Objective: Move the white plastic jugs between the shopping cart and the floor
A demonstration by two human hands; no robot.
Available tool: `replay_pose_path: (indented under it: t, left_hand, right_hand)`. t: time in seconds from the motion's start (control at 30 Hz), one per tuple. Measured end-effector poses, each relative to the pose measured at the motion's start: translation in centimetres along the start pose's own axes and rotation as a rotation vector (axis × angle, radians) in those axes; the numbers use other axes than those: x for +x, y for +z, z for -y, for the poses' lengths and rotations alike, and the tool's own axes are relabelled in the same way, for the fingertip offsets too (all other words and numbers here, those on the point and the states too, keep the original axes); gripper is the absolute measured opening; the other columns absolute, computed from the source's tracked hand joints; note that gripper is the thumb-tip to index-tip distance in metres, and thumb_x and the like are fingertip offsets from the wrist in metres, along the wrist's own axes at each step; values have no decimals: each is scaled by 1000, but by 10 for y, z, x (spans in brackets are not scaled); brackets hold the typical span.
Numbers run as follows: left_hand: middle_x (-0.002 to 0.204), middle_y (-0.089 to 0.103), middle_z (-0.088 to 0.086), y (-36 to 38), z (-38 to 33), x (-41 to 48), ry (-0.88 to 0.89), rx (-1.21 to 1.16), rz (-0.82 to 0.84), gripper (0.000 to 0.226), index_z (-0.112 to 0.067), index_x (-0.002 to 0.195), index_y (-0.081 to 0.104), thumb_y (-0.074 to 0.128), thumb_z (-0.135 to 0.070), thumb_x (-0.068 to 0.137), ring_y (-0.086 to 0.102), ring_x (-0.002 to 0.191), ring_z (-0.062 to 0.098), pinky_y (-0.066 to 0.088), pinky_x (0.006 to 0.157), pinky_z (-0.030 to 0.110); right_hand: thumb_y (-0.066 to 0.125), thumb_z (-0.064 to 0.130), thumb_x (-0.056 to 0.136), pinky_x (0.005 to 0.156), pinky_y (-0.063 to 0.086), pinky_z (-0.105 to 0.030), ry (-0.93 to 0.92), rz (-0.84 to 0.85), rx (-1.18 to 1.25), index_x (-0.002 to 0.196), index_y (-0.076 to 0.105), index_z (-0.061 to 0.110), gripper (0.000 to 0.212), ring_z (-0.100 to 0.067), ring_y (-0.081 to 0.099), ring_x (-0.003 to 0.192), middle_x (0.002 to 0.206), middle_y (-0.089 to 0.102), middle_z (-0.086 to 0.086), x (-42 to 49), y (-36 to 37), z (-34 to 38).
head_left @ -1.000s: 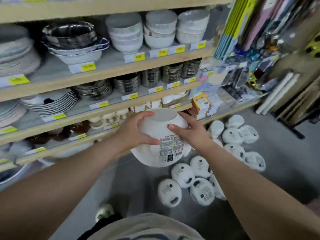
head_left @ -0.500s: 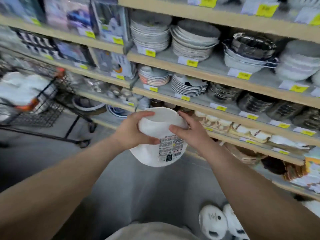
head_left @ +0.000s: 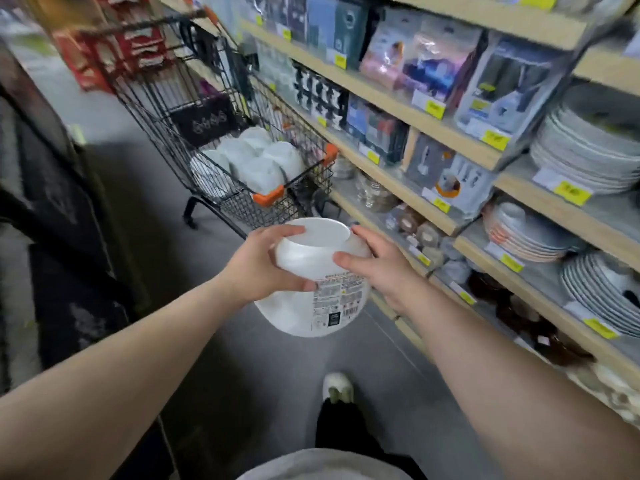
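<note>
White plastic jug, labelled: held in mid-air over the floor, near the shopping cart, left grip and right grip both clasping its opposite sides by the flat upper end; probably light, stiff, smooth-walled and slippery, so take hold across the broad body.

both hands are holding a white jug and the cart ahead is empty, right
Not quite. The head view shows the cart is not empty: several white jugs sit in it. The left hand and right hand do hold a white jug.
</note>
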State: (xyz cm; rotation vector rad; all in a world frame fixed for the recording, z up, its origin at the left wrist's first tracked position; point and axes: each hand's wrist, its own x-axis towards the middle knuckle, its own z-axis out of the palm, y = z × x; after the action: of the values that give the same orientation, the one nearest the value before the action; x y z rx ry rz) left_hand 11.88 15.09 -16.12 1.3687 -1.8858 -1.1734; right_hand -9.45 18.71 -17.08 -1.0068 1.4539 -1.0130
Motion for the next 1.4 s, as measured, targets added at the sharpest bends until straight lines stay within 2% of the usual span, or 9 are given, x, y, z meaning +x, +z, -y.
replay_pose_path:
  t: [0.13, 0.23, 0.5, 0.63, 0.83, 0.9, 1.0, 1.13, 1.4]
  left_hand:
    - [118, 57, 3, -43, 23, 50, -68, 10, -126, 88, -54, 110, 56, 91, -52, 29, 58, 93, 21, 53, 79, 44]
    - [121, 51, -5, -75, 30, 90, -91, 39, -232, 86, -50, 113, 57, 94, -43, 36, 54, 108, 20, 51, 91, 38]
    - [127, 46, -9, -161, 56, 175, -64, 91, -396, 81, -46, 117, 56, 95, -30, 48, 43, 120, 14, 43, 102, 38]
    - [125, 45, -11, -204, 82, 219, -29, 98, -380, 79, -43, 117, 58, 95, -27, 49, 43, 117, 11, 42, 101, 32]
    - [127, 40, -10, -287, 122, 304, 57, 153, -173, 79, -42, 118, 53, 94, -24, 53, 37, 117, 7, 33, 97, 18]
    - [130, 38, -8, -312, 130, 335, 86, 186, -71, 82, -43, 121, 52, 94, -32, 51, 36, 122, 10, 35, 105, 27]
    - [133, 36, -8, -334, 137, 381, 154, 256, 83, 90, -46, 124, 47, 88, -50, 44, 34, 128, 13, 34, 112, 37]
    - [143, 32, -6, -334, 140, 436, 192, 385, 262, 106, -40, 139, 37, 92, -45, 49, 31, 134, 16, 29, 114, 36]
    - [146, 37, -2, -307, 172, 525, -17, 370, 553, 125, -32, 152, 19, 93, -42, 50, 42, 130, 20, 32, 112, 34]
  right_hand:
    - [87, 50, 37, 104, 46, -41, -21, 126, -41, 138, 50, 29, 110, -15, 58, 116, 130, 59, 4, 86, 32, 30]
    - [90, 50, 34, 104, 46, -42, -37, 220, -61, 137, 49, 31, 113, -16, 57, 118, 131, 58, 2, 148, 51, 59]
    - [88, 44, 56, 106, 43, -45, -44, 417, -34, 143, 39, 36, 100, -20, 53, 123, 139, 51, 2, 277, 116, 118]
    - [76, 24, 79, 102, 46, -45, -16, 423, 18, 148, 33, 29, 81, -22, 57, 117, 138, 51, -1, 331, 151, 126]
    - [71, 11, 81, 74, 51, -30, 26, 258, 86, 125, 50, 33, 54, -14, 65, 98, 114, 64, 6, 398, 211, 145]
    - [70, 10, 82, 67, 49, -28, 46, 193, 114, 114, 50, 37, 47, -12, 65, 92, 109, 65, 7, 412, 222, 152]
    - [81, 17, 70, 81, 53, -36, 73, 69, 155, 126, 49, 34, 67, -17, 63, 102, 116, 62, 5, 429, 231, 157]
    - [88, 35, 47, 103, 45, -49, 121, -72, 157, 144, 39, 33, 109, -21, 56, 118, 135, 54, 4, 452, 228, 150]
    - [91, 39, 34, 111, 36, -49, 274, -167, 101, 145, 35, 37, 125, -23, 44, 130, 145, 42, 2, 507, 215, 118]
